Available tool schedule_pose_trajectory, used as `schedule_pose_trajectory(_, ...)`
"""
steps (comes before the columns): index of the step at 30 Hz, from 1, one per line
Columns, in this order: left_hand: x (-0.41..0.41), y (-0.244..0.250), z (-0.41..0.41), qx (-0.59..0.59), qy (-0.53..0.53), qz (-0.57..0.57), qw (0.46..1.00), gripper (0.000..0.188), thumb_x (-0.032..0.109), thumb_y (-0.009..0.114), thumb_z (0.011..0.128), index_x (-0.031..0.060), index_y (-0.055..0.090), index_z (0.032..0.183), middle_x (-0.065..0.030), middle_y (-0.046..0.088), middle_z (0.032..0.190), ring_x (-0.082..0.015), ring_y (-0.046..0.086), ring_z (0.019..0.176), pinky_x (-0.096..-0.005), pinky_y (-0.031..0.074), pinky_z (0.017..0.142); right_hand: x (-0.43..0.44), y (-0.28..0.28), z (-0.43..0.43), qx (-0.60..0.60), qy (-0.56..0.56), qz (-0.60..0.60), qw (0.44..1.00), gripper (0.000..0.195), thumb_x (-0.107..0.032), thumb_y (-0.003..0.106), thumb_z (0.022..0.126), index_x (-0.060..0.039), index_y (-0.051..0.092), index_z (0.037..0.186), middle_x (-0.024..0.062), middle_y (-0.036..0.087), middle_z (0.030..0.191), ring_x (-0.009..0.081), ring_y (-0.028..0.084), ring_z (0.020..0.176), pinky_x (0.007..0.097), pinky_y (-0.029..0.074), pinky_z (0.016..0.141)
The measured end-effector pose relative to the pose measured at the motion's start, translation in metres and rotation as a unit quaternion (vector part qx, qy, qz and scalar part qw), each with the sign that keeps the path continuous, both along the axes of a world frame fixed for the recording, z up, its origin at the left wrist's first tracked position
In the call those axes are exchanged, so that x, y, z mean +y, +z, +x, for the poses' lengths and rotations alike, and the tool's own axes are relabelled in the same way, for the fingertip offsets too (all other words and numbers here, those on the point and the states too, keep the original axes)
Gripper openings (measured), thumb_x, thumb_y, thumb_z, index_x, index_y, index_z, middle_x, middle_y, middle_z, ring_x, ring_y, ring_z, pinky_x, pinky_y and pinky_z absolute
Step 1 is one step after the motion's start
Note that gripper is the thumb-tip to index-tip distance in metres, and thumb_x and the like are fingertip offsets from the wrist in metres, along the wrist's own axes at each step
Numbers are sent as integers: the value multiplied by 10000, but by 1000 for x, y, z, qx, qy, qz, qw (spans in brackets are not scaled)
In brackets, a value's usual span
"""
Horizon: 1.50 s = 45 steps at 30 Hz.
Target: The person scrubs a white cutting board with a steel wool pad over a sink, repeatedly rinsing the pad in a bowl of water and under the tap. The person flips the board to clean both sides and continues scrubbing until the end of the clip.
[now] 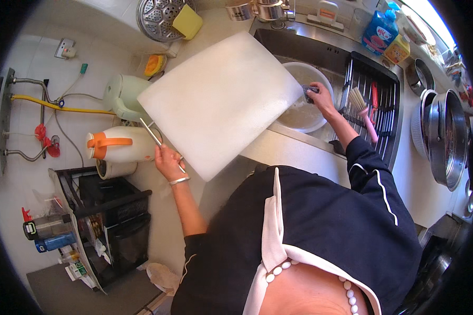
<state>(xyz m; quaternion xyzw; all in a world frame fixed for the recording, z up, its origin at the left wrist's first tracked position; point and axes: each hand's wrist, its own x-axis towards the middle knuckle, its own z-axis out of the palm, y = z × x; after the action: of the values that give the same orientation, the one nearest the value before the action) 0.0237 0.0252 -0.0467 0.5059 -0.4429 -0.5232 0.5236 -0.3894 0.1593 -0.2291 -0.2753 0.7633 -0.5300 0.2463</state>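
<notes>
A large white cutting board (220, 104) is held up in front of me, slanting from the counter toward the sink. My left hand (168, 161) grips the metal bar handle (151, 132) along the board's left edge. At the opposite corner, my right hand (321, 100) pinches a dark scrubbing pad (310, 93) against or right beside the board; exact contact is hard to tell. Below that corner sits a white basin (313, 124) with cloudy water, standing in the stainless steel sink (299, 41). The board hides part of the basin.
A drying rack (386, 114) over the sink's right side holds a pink-handled brush (366, 116). At left stand a green kettle (120, 92) and a white-and-orange jug (142, 143). Metal pots (447, 138) are stacked at right. Soap bottles (380, 33) line the back.
</notes>
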Motion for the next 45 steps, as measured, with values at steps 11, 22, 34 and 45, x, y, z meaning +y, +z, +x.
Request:
schedule_pose_trajectory(11,-4,-66,2,59,1,107,993,305,205,439,871,55,458,1137,56,293,513,-38,319,381,-190,264,250,8,24,-23,-10,-126,-28,992,338,-179,621,725,-19,544,1013,80,593,887,142,555,772,258,445,683)
schedule_pose_trajectory(22,-10,-85,-37,39,-71,148,986,258,213,452,865,97,489,1092,62,308,522,-29,311,396,-185,215,288,-10,65,-47,-187,-115,-141,965,166,-219,537,816,-61,558,862,32,558,751,108,544,651,249,471,529)
schedule_pose_trajectory(34,-16,-33,-61,41,-94,139,985,280,186,449,877,47,461,1120,55,299,493,-32,305,363,-184,279,253,-152,110,-146,228,-88,-16,970,314,-290,538,723,-76,597,945,107,619,835,211,589,788,340,479,646)
schedule_pose_trajectory(45,3,-12,-74,-19,-47,188,981,282,178,439,886,13,467,1114,67,301,509,-25,285,379,-184,248,317,-231,126,-196,270,6,210,940,423,-401,432,740,-80,616,944,159,593,986,332,568,910,402,446,746)
